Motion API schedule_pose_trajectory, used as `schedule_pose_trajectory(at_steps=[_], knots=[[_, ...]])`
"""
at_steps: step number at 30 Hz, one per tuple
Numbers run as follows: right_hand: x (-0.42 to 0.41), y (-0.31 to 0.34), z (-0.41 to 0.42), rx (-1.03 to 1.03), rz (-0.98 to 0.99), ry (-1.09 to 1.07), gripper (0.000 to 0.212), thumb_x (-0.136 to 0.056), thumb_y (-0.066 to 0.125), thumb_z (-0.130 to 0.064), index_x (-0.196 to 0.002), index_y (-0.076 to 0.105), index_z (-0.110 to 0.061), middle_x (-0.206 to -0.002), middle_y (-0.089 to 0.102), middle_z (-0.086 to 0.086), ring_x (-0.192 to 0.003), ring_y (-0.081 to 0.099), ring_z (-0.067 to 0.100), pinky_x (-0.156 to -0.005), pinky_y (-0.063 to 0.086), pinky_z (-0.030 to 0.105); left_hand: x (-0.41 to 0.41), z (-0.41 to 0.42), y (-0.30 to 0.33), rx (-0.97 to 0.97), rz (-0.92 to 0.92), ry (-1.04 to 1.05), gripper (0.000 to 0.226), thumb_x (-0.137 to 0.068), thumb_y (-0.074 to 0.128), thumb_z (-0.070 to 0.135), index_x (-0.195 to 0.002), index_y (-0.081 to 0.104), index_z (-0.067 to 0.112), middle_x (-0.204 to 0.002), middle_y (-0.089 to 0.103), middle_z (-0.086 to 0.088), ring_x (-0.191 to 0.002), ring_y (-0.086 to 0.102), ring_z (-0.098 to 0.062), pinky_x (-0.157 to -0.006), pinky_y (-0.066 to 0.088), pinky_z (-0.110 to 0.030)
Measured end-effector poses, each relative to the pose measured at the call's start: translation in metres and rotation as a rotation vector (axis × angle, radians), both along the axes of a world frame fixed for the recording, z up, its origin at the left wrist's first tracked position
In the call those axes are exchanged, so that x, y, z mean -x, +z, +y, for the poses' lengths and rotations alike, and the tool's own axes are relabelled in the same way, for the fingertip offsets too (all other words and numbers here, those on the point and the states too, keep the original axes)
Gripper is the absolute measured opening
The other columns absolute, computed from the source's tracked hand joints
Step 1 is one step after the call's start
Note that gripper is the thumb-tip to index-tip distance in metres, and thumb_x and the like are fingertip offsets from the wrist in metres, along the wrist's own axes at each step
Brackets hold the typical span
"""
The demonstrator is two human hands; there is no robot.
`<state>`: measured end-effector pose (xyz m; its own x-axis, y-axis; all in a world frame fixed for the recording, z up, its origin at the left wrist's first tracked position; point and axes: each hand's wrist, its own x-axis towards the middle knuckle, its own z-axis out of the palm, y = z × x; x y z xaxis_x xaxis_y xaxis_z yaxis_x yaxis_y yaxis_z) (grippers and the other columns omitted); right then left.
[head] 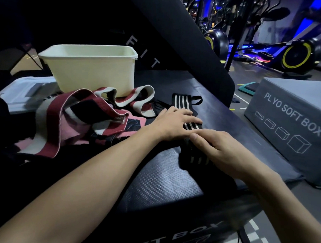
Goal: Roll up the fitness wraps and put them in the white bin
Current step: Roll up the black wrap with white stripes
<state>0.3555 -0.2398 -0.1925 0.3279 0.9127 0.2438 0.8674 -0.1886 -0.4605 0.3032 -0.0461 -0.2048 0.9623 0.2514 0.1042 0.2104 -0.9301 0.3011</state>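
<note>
A black wrap with white stripes point(183, 102) lies stretched out on the black soft box point(167, 179), its loop end pointing away from me. My left hand point(174, 123) presses flat on its middle with straight fingers. My right hand point(221, 151) lies over the near part of the wrap, fingers laid across it; whether they pinch it is unclear. A heap of maroon, white and pink wraps point(78, 121) lies to the left. The white bin point(93, 67) stands behind the heap, open.
A grey soft box point(292, 119) printed "PLYO SOFT BOX" stands to the right, lower down. A pale plastic lid point(24, 92) lies left of the bin. A black padded panel point(189, 46) slants up behind. Exercise bikes point(298, 56) stand at the far right.
</note>
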Motion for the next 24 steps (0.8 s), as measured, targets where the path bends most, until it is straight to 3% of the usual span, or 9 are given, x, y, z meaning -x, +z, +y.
schedule_pose_trajectory(at_steps=[3, 6, 10, 14, 17, 19, 22, 24], knots=[[0.001, -0.004, 0.000, -0.142, 0.036, -0.050, 0.025, -0.100, 0.052, -0.050, -0.104, 0.062, -0.027, -0.083, 0.070, -0.012, -0.078, 0.066, 0.008, -0.076, 0.052, 0.037, 0.000, 0.000, 0.002, 0.032, 0.021, -0.014, 0.053, -0.085, 0.055, 0.066, -0.138, 0.051, 0.058, -0.159, 0.037, 0.017, -0.140, 0.030, -0.018, -0.121, 0.021, -0.046], [0.005, -0.008, 0.002, -0.251, -0.041, -0.109, 0.030, -0.098, 0.055, -0.053, -0.095, 0.067, -0.026, -0.079, 0.071, -0.011, -0.073, 0.067, 0.010, -0.071, 0.054, 0.041, 0.001, -0.001, 0.004, 0.038, 0.038, -0.019, 0.068, -0.070, 0.045, 0.072, -0.138, 0.050, 0.061, -0.159, 0.037, 0.017, -0.138, 0.030, -0.018, -0.120, 0.021, -0.045], [0.008, -0.009, 0.005, -0.348, -0.141, -0.127, 0.030, -0.094, 0.059, -0.050, -0.088, 0.071, -0.023, -0.086, 0.057, -0.014, -0.082, 0.059, 0.013, -0.072, 0.048, 0.033, 0.001, 0.000, 0.002, 0.010, 0.015, -0.017, 0.047, -0.093, 0.054, 0.061, -0.140, 0.050, 0.057, -0.159, 0.037, 0.015, -0.139, 0.030, -0.020, -0.120, 0.021, -0.045], [0.013, -0.008, 0.005, -0.406, -0.169, -0.140, 0.013, -0.093, 0.067, -0.040, -0.092, 0.064, -0.027, -0.086, 0.061, -0.011, -0.078, 0.060, 0.014, -0.069, 0.051, 0.039, 0.002, -0.001, 0.003, 0.027, 0.017, -0.020, 0.052, -0.091, 0.063, 0.054, -0.141, 0.053, 0.049, -0.160, 0.037, 0.016, -0.140, 0.030, -0.020, -0.120, 0.021, -0.046], [0.014, -0.011, 0.006, -0.409, -0.250, -0.180, 0.016, -0.092, 0.073, -0.033, -0.086, 0.061, -0.023, -0.083, 0.057, -0.009, -0.072, 0.058, 0.022, -0.063, 0.050, 0.041, 0.004, -0.004, 0.005, 0.037, 0.029, -0.019, 0.063, -0.081, 0.056, 0.055, -0.143, 0.052, 0.049, -0.160, 0.037, 0.015, -0.140, 0.030, -0.020, -0.121, 0.021, -0.046], [0.014, -0.013, 0.006, -0.410, -0.276, -0.170, 0.021, -0.092, 0.074, -0.032, -0.082, 0.060, -0.021, -0.086, 0.052, -0.008, -0.072, 0.057, 0.025, -0.061, 0.048, 0.038, 0.004, -0.003, 0.006, 0.037, 0.015, -0.018, 0.055, -0.088, 0.054, 0.057, -0.142, 0.051, 0.051, -0.160, 0.037, 0.014, -0.141, 0.030, -0.020, -0.121, 0.020, -0.046], [0.012, -0.011, -0.001, -0.302, -0.266, -0.110, 0.025, -0.089, 0.070, -0.049, -0.094, 0.065, -0.025, -0.109, 0.057, -0.013, -0.086, 0.061, 0.019, -0.068, 0.048, 0.034, 0.002, 0.000, 0.003, 0.019, 0.008, -0.021, 0.043, -0.097, 0.052, 0.057, -0.140, 0.051, 0.055, -0.159, 0.038, 0.015, -0.142, 0.030, -0.019, -0.122, 0.020, -0.047], [0.008, -0.008, -0.009, -0.152, -0.233, -0.055, 0.044, -0.080, 0.069, -0.058, -0.115, 0.064, -0.032, -0.118, 0.054, -0.019, -0.101, 0.059, 0.014, -0.077, 0.052, 0.037, 0.001, 0.003, 0.000, 0.032, 0.009, -0.025, 0.040, -0.099, 0.048, 0.061, -0.139, 0.052, 0.058, -0.158, 0.038, 0.016, -0.142, 0.029, -0.017, -0.123, 0.018, -0.046]])
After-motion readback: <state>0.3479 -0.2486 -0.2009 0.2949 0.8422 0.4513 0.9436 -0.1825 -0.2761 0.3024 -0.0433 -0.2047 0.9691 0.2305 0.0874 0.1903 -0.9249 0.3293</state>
